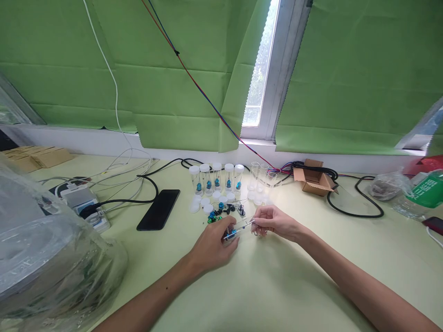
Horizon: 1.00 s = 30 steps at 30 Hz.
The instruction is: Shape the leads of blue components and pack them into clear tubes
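Observation:
My left hand is closed around a clear tube lying tilted, with a blue part inside its near end. My right hand pinches the other end of this tube; its fingertips hide that end. Just beyond my hands lie small blue pieces, green pieces and black pieces, with thin metal rods among them. Loose white caps are spread behind these. Several capped tubes stand upright in a row, each with a blue part inside.
Uncapped clear tubes stand right of the row. A black phone and a power strip lie left, near a plastic-wrapped object. At the right are an open cardboard box, black cable and a green-labelled bottle.

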Each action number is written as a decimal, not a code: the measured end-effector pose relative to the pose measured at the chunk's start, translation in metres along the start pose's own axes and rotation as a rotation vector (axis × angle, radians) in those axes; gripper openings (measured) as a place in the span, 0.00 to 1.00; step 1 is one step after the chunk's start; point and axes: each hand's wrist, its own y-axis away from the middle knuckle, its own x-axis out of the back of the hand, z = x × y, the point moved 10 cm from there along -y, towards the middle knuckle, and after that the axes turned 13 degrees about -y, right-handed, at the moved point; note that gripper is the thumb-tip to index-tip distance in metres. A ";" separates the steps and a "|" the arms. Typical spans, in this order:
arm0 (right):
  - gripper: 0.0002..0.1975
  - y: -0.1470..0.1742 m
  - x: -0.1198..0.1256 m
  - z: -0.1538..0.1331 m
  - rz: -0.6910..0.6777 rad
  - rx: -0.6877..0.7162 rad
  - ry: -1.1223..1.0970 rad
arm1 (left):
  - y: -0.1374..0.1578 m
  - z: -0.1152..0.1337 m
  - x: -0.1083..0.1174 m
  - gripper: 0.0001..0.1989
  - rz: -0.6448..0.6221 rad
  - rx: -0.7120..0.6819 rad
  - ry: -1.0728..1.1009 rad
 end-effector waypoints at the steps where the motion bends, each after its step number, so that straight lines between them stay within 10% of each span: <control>1: 0.14 0.000 0.000 0.000 -0.001 -0.001 -0.001 | 0.000 0.000 0.000 0.07 -0.003 0.000 0.000; 30: 0.15 0.002 -0.003 0.004 -0.012 -0.050 0.014 | 0.002 0.003 -0.003 0.09 -0.025 -0.055 0.031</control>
